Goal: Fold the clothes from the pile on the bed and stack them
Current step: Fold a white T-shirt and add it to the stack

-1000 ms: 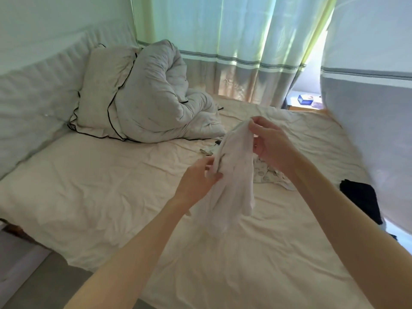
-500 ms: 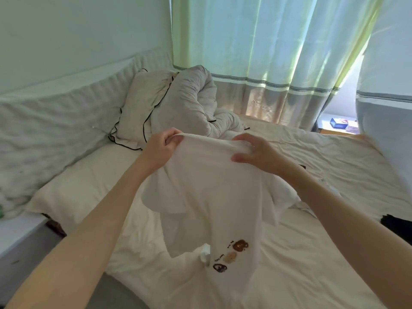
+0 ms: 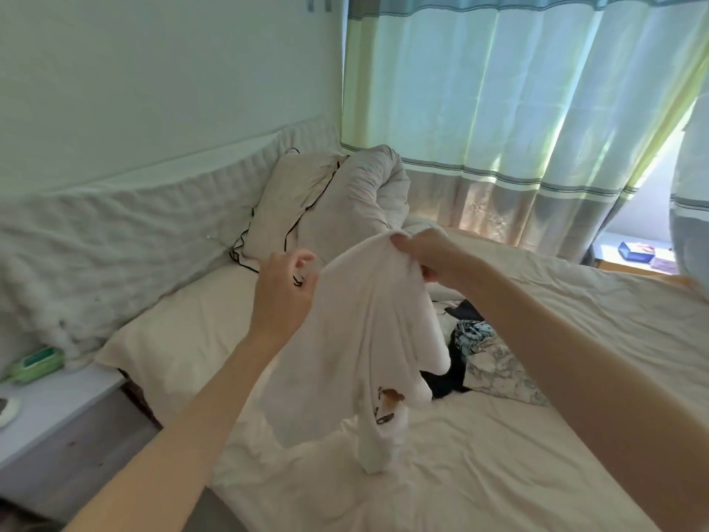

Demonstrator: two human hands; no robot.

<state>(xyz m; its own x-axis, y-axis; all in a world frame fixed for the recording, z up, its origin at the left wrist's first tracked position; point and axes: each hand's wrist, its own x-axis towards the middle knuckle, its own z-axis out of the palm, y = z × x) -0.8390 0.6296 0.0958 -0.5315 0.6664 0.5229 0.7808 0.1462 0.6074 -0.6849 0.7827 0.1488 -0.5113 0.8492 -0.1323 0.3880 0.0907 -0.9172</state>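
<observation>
White cotton: T-shirt (image 3: 356,339), small brown print near its lower part, held up over the near edge of the bed (image 3: 498,455), hem trailing onto the sheet, presumably to find its edges before folding. Left hand (image 3: 282,297): at the shirt's left top edge, fingers curled; the pinch itself is hidden, so whether it holds cloth cannot be told. Right hand (image 3: 433,259): fingers curled tight on the bunched top edge, carrying the garment's weight. Pile (image 3: 487,355): dark and patterned clothes just behind the shirt, mid-bed, not yet folded; no stack visible. Pillow (image 3: 291,209), black piping, and rolled quilt (image 3: 380,193): pushed to the bed's far corner, probably to free working space. Curtain (image 3: 518,120): beyond the far edge.
</observation>
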